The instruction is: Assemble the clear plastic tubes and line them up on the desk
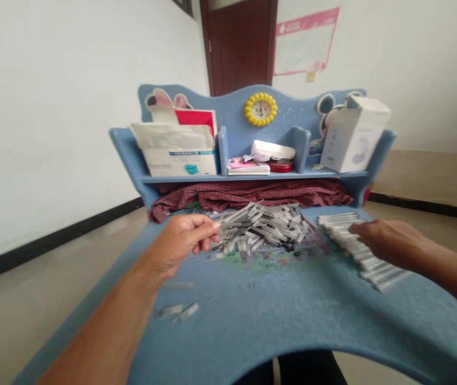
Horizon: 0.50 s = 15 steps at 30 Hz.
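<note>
My left hand [190, 233] is closed in a pinch at the left edge of a heap of small clear and dark plastic pieces [263, 227], which look like pen parts. What its fingertips hold, if anything, is too small to make out. On the right, slim clear tubes [376, 267] lie side by side in a slanting row on the blue desk [260, 315]. Over the far part of this row is my right hand [389, 241], blurred, with thumb and fingers together; whatever is between them is hidden. A few loose clear pieces [186, 312] lie near my left forearm.
Behind the heap, a red checked cloth [252, 193] is bunched under the shelf. The shelf carries a carton [184, 160], a stack of papers [248, 168], a round red tin [280, 166] and a tall white box [355, 136]. The desk's front edge curves inward.
</note>
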Available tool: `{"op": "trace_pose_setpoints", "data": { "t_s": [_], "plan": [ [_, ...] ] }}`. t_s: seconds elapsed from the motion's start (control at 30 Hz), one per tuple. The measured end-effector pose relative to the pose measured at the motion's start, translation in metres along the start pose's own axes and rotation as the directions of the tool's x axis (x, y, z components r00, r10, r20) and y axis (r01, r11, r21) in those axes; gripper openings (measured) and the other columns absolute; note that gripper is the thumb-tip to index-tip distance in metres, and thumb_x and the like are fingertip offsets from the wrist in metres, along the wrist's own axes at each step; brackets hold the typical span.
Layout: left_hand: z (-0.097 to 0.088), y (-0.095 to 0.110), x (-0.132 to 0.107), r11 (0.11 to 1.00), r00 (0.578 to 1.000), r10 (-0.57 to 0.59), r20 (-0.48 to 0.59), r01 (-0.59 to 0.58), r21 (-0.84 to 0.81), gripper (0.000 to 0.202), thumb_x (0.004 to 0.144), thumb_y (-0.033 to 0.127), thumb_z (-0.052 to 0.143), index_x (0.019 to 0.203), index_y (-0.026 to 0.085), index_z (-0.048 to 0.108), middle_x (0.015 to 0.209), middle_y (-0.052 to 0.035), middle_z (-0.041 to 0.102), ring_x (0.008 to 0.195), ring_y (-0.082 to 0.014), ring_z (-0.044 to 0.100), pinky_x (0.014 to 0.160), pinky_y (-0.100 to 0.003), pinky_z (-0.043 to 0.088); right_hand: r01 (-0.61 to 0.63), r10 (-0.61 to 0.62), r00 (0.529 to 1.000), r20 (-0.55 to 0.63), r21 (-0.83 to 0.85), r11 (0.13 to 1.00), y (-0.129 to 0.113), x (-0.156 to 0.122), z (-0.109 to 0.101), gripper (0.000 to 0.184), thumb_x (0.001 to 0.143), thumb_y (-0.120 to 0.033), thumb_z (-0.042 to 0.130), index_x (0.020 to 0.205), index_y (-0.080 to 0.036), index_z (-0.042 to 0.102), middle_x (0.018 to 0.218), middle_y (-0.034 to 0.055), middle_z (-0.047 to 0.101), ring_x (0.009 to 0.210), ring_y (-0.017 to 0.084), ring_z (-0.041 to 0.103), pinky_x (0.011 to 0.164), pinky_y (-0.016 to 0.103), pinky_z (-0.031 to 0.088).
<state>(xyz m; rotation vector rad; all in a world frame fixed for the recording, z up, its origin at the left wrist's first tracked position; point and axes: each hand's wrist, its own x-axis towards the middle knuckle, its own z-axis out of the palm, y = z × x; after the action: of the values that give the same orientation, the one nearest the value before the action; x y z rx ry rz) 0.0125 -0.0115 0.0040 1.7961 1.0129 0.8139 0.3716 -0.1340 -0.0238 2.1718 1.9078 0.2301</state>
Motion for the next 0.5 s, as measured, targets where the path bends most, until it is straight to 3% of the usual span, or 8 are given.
{"op": "trace_pose_setpoints", "data": {
  "t_s": [0.07,0.13,0.23,0.3,0.33,0.4,0.5],
  "plan": [
    [-0.005,-0.001,-0.001,1.000,1.000,0.015,-0.022,-0.016,-0.016,0.026,0.073,0.035,0.059,0.057,0.014,0.062,0.045,-0.0001,0.054,0.040,-0.0077,0.043,0.040,-0.017,0.027,0.094,-0.089,0.993,-0.083,0.062,0.994,-0.022,0.000,-0.006,0.018,0.084,-0.018,0.043,0.086,-0.020,0.061,0.076,0.0122,0.066,0.070,0.022,0.063,0.057,0.030,0.035],
    [-0.008,-0.002,-0.001,0.999,0.998,0.023,-0.051,-0.025,-0.042,0.026,0.073,0.035,0.059,0.057,0.014,0.061,0.043,-0.0001,0.053,0.039,-0.0078,0.043,0.039,-0.018,0.028,0.276,-0.257,0.956,-0.140,0.141,0.951,-0.055,0.000,-0.017,0.016,0.085,-0.025,0.044,0.082,-0.021,0.059,0.070,0.0078,0.065,0.066,0.020,0.061,0.058,0.029,0.035],
    [-0.009,-0.004,-0.002,0.998,0.997,0.029,-0.067,-0.033,-0.060,0.026,0.073,0.034,0.059,0.056,0.015,0.061,0.042,0.0000,0.053,0.038,-0.0075,0.042,0.038,-0.018,0.028,0.535,-0.500,0.843,-0.198,0.216,0.817,-0.115,-0.003,-0.038,0.018,0.085,-0.026,0.044,0.078,-0.020,0.059,0.068,0.0052,0.065,0.063,0.017,0.061,0.054,0.026,0.034],
    [-0.009,-0.005,-0.003,0.998,0.997,0.029,-0.069,-0.033,-0.053,0.027,0.073,0.035,0.059,0.056,0.015,0.061,0.043,0.0000,0.053,0.038,-0.0073,0.042,0.038,-0.018,0.027,0.678,-0.637,0.735,-0.233,0.220,0.701,-0.155,-0.002,-0.053,0.017,0.085,-0.027,0.046,0.079,-0.020,0.060,0.069,0.0050,0.066,0.064,0.017,0.061,0.054,0.026,0.036],
    [-0.009,-0.005,-0.003,0.998,0.997,0.028,-0.068,-0.032,-0.047,0.027,0.073,0.035,0.059,0.056,0.014,0.061,0.043,0.0000,0.053,0.038,-0.0072,0.042,0.037,-0.018,0.027,0.728,-0.686,0.686,-0.243,0.209,0.653,-0.174,-0.001,-0.060,0.016,0.084,-0.027,0.048,0.080,-0.019,0.061,0.070,0.0057,0.067,0.064,0.018,0.062,0.054,0.026,0.037],
    [-0.010,-0.007,-0.003,0.999,0.997,0.028,-0.071,-0.031,-0.038,0.027,0.073,0.036,0.060,0.057,0.014,0.061,0.042,0.0002,0.053,0.038,-0.0072,0.042,0.037,-0.018,0.027,0.772,-0.736,0.635,-0.235,0.183,0.608,-0.205,0.006,-0.071,0.017,0.085,-0.027,0.047,0.084,-0.018,0.062,0.073,0.0072,0.068,0.065,0.022,0.063,0.053,0.028,0.040],
    [-0.015,-0.008,-0.002,0.999,0.995,0.035,-0.092,-0.038,-0.036,0.027,0.073,0.036,0.059,0.057,0.014,0.060,0.042,0.0011,0.052,0.038,-0.0070,0.042,0.038,-0.018,0.027,0.774,-0.736,0.633,-0.240,0.160,0.613,-0.243,0.021,-0.079,0.022,0.085,-0.028,0.045,0.090,-0.017,0.063,0.078,0.0102,0.068,0.071,0.025,0.064,0.056,0.032,0.045]
  ]
}}
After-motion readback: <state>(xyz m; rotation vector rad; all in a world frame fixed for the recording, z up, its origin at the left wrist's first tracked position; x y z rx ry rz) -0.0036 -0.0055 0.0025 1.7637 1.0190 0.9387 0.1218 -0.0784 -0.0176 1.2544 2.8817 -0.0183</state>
